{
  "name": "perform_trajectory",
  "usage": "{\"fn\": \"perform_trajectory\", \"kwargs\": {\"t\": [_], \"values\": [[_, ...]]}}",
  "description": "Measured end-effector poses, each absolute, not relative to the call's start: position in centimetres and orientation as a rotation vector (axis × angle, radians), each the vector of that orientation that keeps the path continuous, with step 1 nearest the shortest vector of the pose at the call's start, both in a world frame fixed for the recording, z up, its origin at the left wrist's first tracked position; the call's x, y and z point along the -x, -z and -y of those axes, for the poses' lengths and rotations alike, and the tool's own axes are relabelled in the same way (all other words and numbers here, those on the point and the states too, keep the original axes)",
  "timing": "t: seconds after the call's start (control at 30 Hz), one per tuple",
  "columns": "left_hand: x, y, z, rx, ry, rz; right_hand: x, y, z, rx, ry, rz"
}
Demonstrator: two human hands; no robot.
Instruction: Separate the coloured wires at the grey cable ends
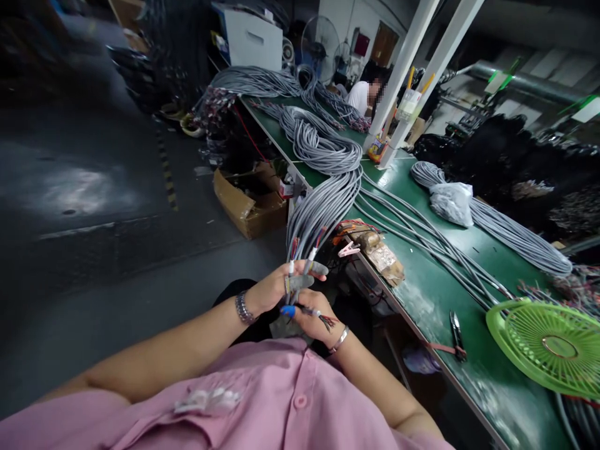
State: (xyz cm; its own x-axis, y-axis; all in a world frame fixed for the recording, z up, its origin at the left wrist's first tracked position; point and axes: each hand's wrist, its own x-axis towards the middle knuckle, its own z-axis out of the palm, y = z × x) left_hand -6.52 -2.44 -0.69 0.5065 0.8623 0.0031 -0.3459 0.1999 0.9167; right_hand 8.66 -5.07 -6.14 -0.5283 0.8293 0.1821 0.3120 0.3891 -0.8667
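Observation:
Close in front of my body, my left hand (277,286) grips grey cables, with grey covers on two of its fingers. White-banded cable ends (311,254) with red, blue and dark wires stick up beside those fingers. Just below and to the right, my right hand (315,317) is closed on a grey cable, its thumb wrapped in blue. From this hand a stripped cable end (325,321) points right, its thin dark and red wires fanned out. The grey cable bundle (323,200) hangs from the table edge down to my hands. Exactly how many cables each hand holds is hidden.
The green table (398,219) carries more cable coils (323,147), a plastic bag (452,203), nippers (456,336) and a green fan (553,347). A pink clip (349,249) sits near its edge. A cardboard box (250,206) stands on the floor. A person (359,97) is at the back.

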Motion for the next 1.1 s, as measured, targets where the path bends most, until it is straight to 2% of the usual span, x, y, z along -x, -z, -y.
{"fn": "perform_trajectory", "kwargs": {"t": [0.13,0.27,0.43,0.57,0.67,0.87,1.1], "values": [[6.1,0.7,2.4,-1.168,-0.783,-0.658,-8.6,6.8,5.2,0.870,-1.141,2.032],[7.0,0.3,1.6,-0.852,-1.119,-0.652,-9.2,7.1,5.9,0.960,-1.333,1.655],[9.5,0.5,1.1,-0.641,-1.176,-0.541,-10.2,8.4,6.1,1.028,-1.461,1.257],[8.8,1.0,2.0,-0.839,-1.069,-0.714,-10.1,9.1,5.8,1.050,-1.487,1.300],[7.3,0.4,2.3,-0.998,-1.152,-0.935,-9.9,9.1,5.8,1.054,-1.492,1.416],[5.7,-0.7,2.4,-1.090,-1.094,-0.900,-10.0,8.3,6.0,1.133,-1.471,1.521],[5.1,0.8,2.0,-1.075,-1.202,-1.143,-9.5,8.0,6.5,1.213,-1.425,1.504]]}}
